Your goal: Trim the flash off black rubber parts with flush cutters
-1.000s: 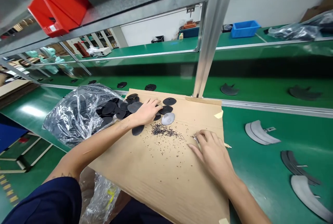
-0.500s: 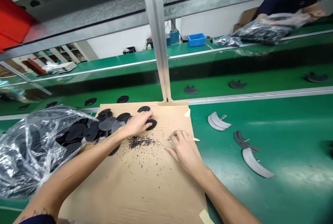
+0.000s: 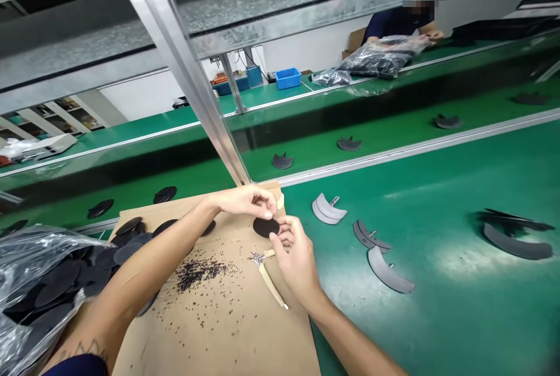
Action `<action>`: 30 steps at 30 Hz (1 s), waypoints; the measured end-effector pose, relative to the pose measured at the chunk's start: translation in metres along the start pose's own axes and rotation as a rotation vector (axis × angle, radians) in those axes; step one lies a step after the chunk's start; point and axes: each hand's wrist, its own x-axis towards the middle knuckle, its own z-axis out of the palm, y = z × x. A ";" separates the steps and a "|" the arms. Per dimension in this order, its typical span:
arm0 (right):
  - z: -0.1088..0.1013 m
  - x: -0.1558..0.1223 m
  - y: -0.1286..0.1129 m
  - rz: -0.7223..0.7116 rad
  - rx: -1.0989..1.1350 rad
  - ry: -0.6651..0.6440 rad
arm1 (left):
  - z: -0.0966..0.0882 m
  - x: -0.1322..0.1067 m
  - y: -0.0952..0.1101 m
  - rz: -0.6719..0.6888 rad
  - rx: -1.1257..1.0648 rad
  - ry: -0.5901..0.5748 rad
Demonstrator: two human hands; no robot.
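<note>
Both hands have drawn together since the earlier frame, and the small snips [image 3: 270,284] have left the right hand to lie on the cardboard sheet [image 3: 227,341]. The right hand [image 3: 296,262] has a closed grip, its thumb and fingers pinching the edge of a black disc [image 3: 265,227]. The disc appears held just above the sheet near the middle of the frame, where both hands can reach it. The left hand [image 3: 242,201] curls just above the disc; whether its fingertips touch it cannot be told. The snips lie just below, within easy reach of the right hand. Dark crumbs [image 3: 199,274] are scattered on the sheet, which keeps them off the green counter [image 3: 437,312]. More black discs [image 3: 94,260] spill from a clear plastic bag [image 3: 26,253] at lower left, close to hand. Grey curved pieces [image 3: 385,269] lie on the counter at right, while a co-worker [image 3: 396,23] handles a bagged load at upper right.
</note>
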 end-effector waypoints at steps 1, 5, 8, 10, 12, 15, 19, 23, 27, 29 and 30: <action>0.000 0.000 0.001 -0.003 -0.008 -0.003 | -0.002 0.014 -0.003 -0.034 0.049 0.094; 0.001 -0.007 0.000 -0.077 -0.086 -0.050 | -0.006 0.080 -0.020 -0.170 0.175 0.496; 0.003 -0.014 0.000 -0.174 -0.171 -0.124 | -0.008 0.117 -0.034 -0.294 0.175 0.681; 0.004 -0.016 0.002 -0.236 -0.223 -0.169 | -0.009 0.131 -0.041 -0.356 0.143 0.753; 0.005 -0.017 0.004 -0.285 -0.266 -0.199 | -0.010 0.135 -0.045 -0.372 0.100 0.801; 0.006 -0.015 0.004 -0.329 -0.300 -0.213 | -0.012 0.129 -0.041 -0.306 0.033 0.839; 0.007 -0.014 -0.001 -0.326 -0.275 -0.197 | -0.010 0.089 -0.024 -0.160 -0.050 0.850; 0.009 -0.014 -0.005 -0.303 -0.191 -0.206 | -0.001 0.001 -0.007 0.026 -0.302 0.854; 0.013 -0.013 -0.004 -0.287 -0.079 -0.253 | 0.019 -0.102 -0.001 0.079 -0.572 1.011; 0.014 -0.013 -0.006 -0.277 -0.030 -0.268 | 0.036 -0.141 -0.005 0.029 -0.575 1.125; 0.015 -0.013 -0.007 -0.271 -0.008 -0.272 | 0.045 -0.156 -0.009 0.011 -0.584 1.166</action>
